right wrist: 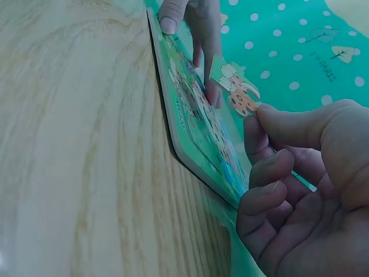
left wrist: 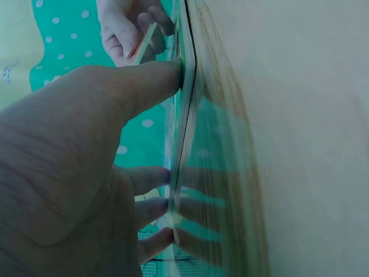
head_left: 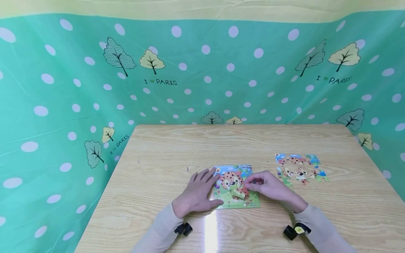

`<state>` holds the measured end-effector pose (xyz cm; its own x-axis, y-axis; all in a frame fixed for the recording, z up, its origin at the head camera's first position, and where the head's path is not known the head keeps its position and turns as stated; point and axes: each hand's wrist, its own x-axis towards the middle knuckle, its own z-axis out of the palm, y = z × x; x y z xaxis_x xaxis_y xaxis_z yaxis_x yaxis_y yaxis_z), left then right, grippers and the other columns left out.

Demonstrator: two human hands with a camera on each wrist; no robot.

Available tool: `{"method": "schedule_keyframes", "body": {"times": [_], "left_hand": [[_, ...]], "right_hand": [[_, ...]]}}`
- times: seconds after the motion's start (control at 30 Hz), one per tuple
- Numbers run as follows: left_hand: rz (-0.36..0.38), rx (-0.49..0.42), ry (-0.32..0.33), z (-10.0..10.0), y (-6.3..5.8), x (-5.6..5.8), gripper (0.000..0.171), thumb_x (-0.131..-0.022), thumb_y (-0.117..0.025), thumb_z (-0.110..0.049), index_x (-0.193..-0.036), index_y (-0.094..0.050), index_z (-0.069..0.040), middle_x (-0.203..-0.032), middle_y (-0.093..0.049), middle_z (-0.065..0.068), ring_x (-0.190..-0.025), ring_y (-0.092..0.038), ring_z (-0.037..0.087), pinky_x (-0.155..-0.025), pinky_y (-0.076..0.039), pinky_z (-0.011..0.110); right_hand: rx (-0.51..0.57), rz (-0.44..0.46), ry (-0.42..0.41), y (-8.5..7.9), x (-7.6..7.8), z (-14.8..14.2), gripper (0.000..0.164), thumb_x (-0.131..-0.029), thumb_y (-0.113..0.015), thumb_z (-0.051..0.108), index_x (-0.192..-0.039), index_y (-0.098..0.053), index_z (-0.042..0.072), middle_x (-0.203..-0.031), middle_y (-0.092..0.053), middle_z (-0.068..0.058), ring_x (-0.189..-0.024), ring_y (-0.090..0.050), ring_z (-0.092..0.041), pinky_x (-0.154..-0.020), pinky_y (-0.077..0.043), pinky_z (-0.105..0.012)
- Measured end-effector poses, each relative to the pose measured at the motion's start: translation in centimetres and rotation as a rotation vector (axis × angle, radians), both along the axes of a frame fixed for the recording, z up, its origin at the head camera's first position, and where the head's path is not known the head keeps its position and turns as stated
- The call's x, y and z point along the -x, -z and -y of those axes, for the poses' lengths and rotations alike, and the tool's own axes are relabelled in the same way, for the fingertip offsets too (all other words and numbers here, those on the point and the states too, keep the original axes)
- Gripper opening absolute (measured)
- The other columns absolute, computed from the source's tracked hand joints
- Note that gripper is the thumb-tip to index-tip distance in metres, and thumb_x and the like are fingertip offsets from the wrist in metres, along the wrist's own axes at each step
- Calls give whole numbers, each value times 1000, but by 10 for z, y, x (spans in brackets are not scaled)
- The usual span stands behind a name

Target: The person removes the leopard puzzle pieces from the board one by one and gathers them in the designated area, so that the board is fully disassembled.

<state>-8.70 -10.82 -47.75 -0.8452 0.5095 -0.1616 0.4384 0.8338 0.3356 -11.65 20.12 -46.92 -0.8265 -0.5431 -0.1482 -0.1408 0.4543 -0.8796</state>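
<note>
A flat jigsaw board [head_left: 221, 204] with a spotted cartoon leopard printed on it lies on the wooden table in front of me. My left hand [head_left: 197, 193] rests with spread fingers along its left side, thumb on the near edge. Between thumb and index finger my right hand [head_left: 269, 185] pinches a jigsaw piece [right wrist: 235, 86]. That piece shows green and spotted orange and is held tilted above the board's picture. In the right wrist view the other fingers of the right hand [right wrist: 305, 190] are curled below it.
To the right of the board, several loose jigsaw pieces [head_left: 299, 172] lie in a rough group with the leopard's face among them. A green dotted cloth [head_left: 218, 70] hangs behind and beside the table [head_left: 152, 151].
</note>
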Motion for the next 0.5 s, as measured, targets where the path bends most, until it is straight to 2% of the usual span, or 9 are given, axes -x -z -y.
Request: {"method": "schedule_keyframes", "body": {"times": [0.2, 0.3, 0.4, 0.5], "left_hand": [[-6, 2, 3, 0, 0, 0, 94, -94, -67, -67, -168, -35, -18, -179, -22, 7, -163, -25, 35, -131, -25, 63], [-3, 1, 2, 1, 0, 0, 94, -94, -67, -67, -168, -35, -18, -179, -21, 7, -163, -25, 35, -131, -24, 64], [1, -4, 1, 1, 0, 0, 95, -94, -68, -66, -168, -35, -17, -179, -22, 7, -163, -25, 36, -131, -24, 64], [2, -8, 0, 1, -1, -1, 95, -94, -68, -66, -168, -35, -17, -179, -22, 8, -163, -26, 36, -131, -24, 64]], "right_hand": [[-2, -8, 19, 0, 1, -9, 16, -105, -68, 22, -109, -80, 11, -100, -78, -3, -86, -69, -13, -75, -56, -24], [-3, -3, 31, -1, 2, -16, 19, -106, -67, 20, -112, -79, 8, -104, -78, -5, -90, -70, -13, -77, -57, -25], [-18, 21, 73, -2, 4, -25, 21, -106, -67, 20, -116, -77, 5, -109, -77, -6, -96, -70, -13, -81, -58, -24], [-41, 43, 127, -3, 5, -34, 23, -106, -66, 20, -118, -76, 3, -110, -76, -8, -94, -66, -12, -78, -56, -23]]}}
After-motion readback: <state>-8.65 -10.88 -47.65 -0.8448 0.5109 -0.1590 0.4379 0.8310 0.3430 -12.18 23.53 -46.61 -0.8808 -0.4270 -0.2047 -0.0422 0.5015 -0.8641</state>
